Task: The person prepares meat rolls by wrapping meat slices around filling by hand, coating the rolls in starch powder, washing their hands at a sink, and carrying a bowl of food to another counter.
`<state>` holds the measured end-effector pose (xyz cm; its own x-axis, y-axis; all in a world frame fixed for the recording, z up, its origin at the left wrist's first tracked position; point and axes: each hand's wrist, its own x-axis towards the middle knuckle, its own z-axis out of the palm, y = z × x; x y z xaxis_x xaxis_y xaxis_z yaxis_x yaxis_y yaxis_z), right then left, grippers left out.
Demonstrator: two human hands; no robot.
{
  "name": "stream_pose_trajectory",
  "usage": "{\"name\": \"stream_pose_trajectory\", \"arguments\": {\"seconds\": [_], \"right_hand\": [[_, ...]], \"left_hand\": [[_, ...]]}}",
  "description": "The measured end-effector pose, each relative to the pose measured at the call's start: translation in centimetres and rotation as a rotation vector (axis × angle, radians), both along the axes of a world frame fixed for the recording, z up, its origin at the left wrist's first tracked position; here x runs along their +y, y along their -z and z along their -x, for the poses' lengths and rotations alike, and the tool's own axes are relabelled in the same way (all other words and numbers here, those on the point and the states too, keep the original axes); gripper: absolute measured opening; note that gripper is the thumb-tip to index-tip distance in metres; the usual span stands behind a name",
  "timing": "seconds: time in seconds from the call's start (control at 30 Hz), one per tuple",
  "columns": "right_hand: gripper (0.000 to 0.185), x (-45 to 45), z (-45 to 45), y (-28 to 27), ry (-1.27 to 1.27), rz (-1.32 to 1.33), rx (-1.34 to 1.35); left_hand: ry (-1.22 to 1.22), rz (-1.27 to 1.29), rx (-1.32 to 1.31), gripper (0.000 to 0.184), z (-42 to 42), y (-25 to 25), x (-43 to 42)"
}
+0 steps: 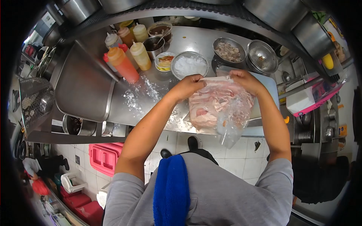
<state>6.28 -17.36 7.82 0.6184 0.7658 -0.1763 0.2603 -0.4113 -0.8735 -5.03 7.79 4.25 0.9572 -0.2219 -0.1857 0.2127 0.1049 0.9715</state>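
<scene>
A transparent plastic bag of raw sliced meat (pixel 220 101), pink with pale fat, hangs over the counter's front part. My left hand (pixel 191 87) pinches its upper left edge. At the upper right edge, my right hand (pixel 247 81) is closed on the same bag. The bag's loose plastic end droops toward me. Partly behind it lies a pale blue cutting board (pixel 269 88), with a knife's yellow handle (pixel 286 119) near the right side. Just beyond my left hand stands a metal bowl of white powder (pixel 189 66).
White powder is scattered over the steel counter (pixel 130 113). Several squeeze bottles (pixel 123 66) stand at the back left. A bowl of pale raw pieces (pixel 229 51) and a metal strainer bowl (pixel 263 56) sit at the back right. An overhead shelf (pixel 181 9) holds pots.
</scene>
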Motion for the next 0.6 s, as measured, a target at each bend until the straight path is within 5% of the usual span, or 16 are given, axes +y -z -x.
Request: {"name": "stream_pose_trajectory", "arguments": {"seconds": [0.07, 0.27, 0.33, 0.47, 0.53, 0.6], "right_hand": [[0.024, -0.8, 0.2, 3.0, 0.119, -0.001, 0.138], [0.027, -1.0, 3.2, 6.5, 0.042, 0.304, -0.116], [0.031, -0.1, 4.3, 7.4, 0.183, -0.215, -0.302], [0.038, 2.3, 4.8, 4.6, 0.214, -0.343, -0.384], [0.037, 2.5, 4.1, 4.5, 0.271, -0.3, -0.04], [0.037, 1.7, 2.7, 5.6, 0.226, -0.232, 0.019]], "left_hand": [[0.019, -0.113, -0.034, 0.019, -0.3, -0.2, 0.2], [0.096, -0.43, -0.126, 0.02, -1.8, 0.1, -0.9], [0.103, -0.416, -0.106, 0.021, -2.2, -0.4, -1.5], [0.171, -0.492, -0.296, 0.021, -3.5, -1.6, -2.0], [0.187, -0.527, -0.344, 0.022, -3.9, -2.8, -2.1], [0.181, -0.617, -0.39, 0.021, -4.1, -4.8, -2.0]]}}
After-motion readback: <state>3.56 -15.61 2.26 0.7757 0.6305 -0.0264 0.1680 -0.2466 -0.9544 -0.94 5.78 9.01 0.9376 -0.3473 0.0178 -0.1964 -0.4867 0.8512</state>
